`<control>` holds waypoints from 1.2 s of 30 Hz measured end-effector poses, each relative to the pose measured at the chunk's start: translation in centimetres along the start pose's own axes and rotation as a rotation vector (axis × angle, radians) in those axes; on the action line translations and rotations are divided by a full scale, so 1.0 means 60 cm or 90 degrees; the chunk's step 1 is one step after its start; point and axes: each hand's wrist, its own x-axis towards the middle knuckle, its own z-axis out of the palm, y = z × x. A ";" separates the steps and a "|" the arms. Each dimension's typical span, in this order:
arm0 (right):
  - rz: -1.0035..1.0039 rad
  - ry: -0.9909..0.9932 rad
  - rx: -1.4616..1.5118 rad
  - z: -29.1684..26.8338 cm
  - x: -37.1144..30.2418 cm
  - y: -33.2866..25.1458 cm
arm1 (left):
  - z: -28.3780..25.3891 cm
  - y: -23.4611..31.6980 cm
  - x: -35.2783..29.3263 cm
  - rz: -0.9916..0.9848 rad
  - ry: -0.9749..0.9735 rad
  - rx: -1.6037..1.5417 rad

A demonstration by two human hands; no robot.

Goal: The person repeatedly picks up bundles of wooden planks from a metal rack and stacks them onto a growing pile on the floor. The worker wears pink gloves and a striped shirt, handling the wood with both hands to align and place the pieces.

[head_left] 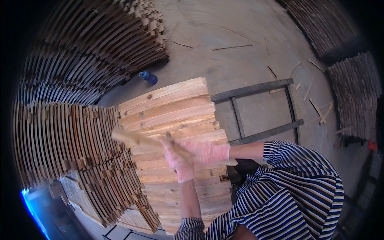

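Observation:
A pale wooden board (pixel 138 139), smeared by motion, lies slantwise in the air over a layer of wooden boards (pixel 172 104) set side by side. My left hand (pixel 178 163), in a pink-and-white knit glove with darker fingertips, is closed on the middle of the held board. Gloved the same way, my right hand (pixel 205 152) reaches in from the right and closes on the board just beside the left. The two hands overlap, so some right fingers are hidden. One end of the board points left, the other shows below my right wrist.
Tall stacks of boards (pixel 60 136) stand close on the left, with more stacks (pixel 354 92) at the far right. A dark metal frame (pixel 256 88) extends right from the board layer. Beyond it a blue bottle (pixel 148 77) and wood scraps (pixel 318 110) are on the floor.

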 end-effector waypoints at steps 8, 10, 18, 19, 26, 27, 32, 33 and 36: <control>0.313 0.473 -0.060 -0.243 -0.178 0.112 | 0.135 -0.038 0.295 0.300 -0.195 0.669; 0.291 0.552 -0.092 -0.241 -0.219 0.161 | 0.104 -0.063 0.384 0.357 -0.192 0.802; 0.391 0.503 -0.092 -0.089 -0.173 0.180 | 0.072 -0.112 0.439 0.403 -0.136 1.063; 0.376 0.529 -0.110 -0.093 -0.184 0.208 | 0.088 -0.108 0.445 0.407 -0.138 1.058; 0.445 0.466 -0.232 -0.006 -0.222 0.198 | 0.081 -0.103 0.446 0.425 -0.145 1.024; 0.504 0.450 -0.104 -0.008 -0.204 0.152 | 0.068 -0.101 0.447 0.429 -0.137 1.005; 0.228 0.584 0.346 -0.009 -0.247 0.230 | 0.056 -0.115 0.478 0.450 -0.173 0.998; 0.105 0.636 0.579 -0.015 -0.271 0.261 | 0.064 -0.113 0.474 0.454 -0.170 0.998; 0.447 0.559 0.043 -0.059 -0.372 0.299 | 0.067 -0.114 0.461 0.457 -0.159 1.004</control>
